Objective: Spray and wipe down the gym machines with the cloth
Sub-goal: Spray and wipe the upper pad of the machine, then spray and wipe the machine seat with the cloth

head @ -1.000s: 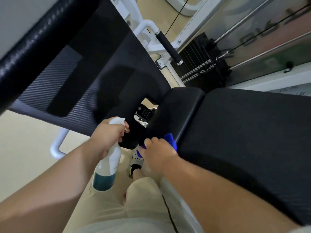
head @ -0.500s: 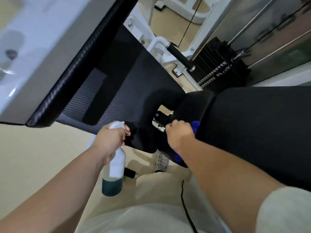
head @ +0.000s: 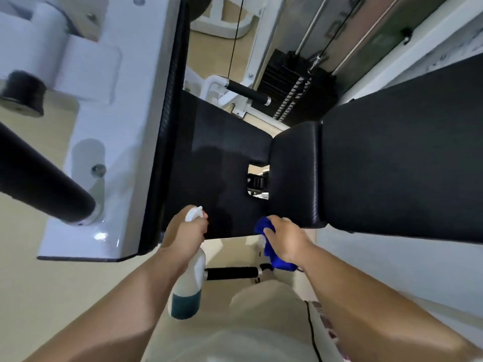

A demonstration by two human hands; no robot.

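Two hands: left (head: 184,231) grips white spray bottle (head: 188,280), right (head: 287,240) bunched blue cloth (head: 271,254).

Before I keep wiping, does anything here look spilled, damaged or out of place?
Nothing stands out. The black pads look intact, no puddles show, the spray bottle is upright, and the blue cloth is in hand.

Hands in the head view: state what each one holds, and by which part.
The left hand grips the spray bottle around its neck, below the trigger head. The right hand clutches the bunched blue cloth by its upper part.
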